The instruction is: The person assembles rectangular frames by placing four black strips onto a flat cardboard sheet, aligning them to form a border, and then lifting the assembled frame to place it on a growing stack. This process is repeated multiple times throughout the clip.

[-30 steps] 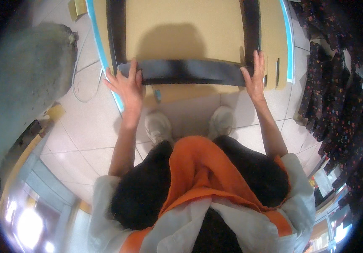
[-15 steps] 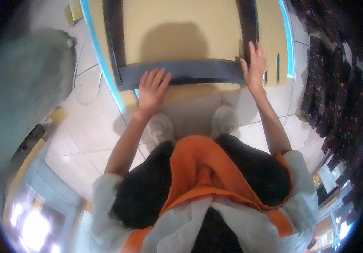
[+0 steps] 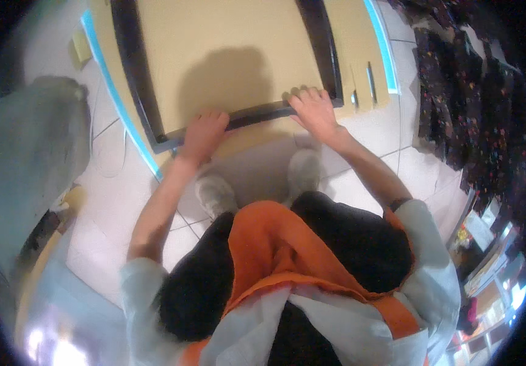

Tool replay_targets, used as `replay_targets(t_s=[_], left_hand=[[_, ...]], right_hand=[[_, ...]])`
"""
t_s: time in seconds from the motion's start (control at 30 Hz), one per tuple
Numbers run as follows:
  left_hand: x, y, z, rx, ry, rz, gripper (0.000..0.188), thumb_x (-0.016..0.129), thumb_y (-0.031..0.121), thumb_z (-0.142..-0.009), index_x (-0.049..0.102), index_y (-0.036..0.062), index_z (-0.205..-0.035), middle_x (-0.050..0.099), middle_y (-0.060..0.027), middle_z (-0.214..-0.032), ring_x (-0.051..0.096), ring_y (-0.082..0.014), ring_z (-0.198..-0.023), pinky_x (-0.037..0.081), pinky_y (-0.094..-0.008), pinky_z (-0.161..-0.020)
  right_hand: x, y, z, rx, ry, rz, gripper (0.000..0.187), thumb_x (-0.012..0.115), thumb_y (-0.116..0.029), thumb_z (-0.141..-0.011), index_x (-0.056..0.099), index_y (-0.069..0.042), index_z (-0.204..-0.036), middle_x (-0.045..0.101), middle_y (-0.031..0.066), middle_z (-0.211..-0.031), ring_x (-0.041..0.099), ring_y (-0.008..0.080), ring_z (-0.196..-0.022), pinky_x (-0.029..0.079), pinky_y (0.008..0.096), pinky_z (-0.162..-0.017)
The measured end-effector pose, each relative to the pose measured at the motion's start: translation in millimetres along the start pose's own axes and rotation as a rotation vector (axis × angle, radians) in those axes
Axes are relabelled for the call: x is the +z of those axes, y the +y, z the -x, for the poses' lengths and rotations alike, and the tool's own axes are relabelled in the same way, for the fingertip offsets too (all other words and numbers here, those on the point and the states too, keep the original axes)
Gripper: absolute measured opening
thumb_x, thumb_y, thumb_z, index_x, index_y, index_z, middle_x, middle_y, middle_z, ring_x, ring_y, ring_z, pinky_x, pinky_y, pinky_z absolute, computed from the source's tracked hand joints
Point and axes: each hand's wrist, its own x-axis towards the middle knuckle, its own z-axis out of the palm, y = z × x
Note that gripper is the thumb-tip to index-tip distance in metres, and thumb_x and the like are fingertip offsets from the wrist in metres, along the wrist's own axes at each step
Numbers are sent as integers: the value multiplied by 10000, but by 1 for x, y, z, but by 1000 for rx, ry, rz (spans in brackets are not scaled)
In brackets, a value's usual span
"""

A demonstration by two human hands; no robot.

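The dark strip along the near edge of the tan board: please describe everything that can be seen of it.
The dark strip is long, narrow and flat, almost black, perhaps fabric or soft plastic. It lies along the near edge of the tan board and meets similar dark strips on the board's left and right sides, like a frame. The left hand presses on its left part and the right hand on its right part. It looks curved only through the lens.

Pale tiled floor [image 3: 391,131] carries tan board [image 3: 232,49], black-framed, blue-edged.
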Motion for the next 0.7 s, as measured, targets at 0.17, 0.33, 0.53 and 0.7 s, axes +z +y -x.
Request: replay_targets(t_s=[0.17, 0.33, 0.53, 0.7], left_hand=[[0, 16, -38, 22, -223, 233, 301, 598, 350, -772, 550, 53, -795, 575, -134, -788, 558, -316, -782, 450, -416, -668], [-5, 18, -31, -87, -242, 224, 399, 579, 445, -773, 565, 47, -803, 582, -143, -783, 562, -328, -779, 449, -421, -679], [-16, -21, 41, -340, -144, -185, 432, 633, 460, -695, 572, 79, -890, 591, -65, -811, 557, -239, -832, 357, -435, -895], [-31, -35, 61, -298, -63, -312, 443, 662, 434, -660, 575, 76, -907, 583, -37, -804, 524, -195, -908, 89, -506, -1060]], right_hand=[[9, 21, -11, -127, -1, -101, 395, 653, -394, -680, 526, -89, -898, 549, 66, -749, 583, 227, -766, 476, 328, -625], [7, 19, -9, -20, -119, -87, 454, 638, -447, -680, 539, -108, -966, 552, 56, -809, 562, 227, -819, 438, 394, -755], [1, 37, 22, 54, 24, 143, 443, 730, -308, -605, 504, -94, -922, 530, 62, -856, 480, 232, -993, 140, 572, -1023], [-4, 46, 14, 15, -114, 160, 486, 716, -379, -616, 516, -88, -950, 542, 58, -843, 489, 210, -988, 114, 629, -1000]])
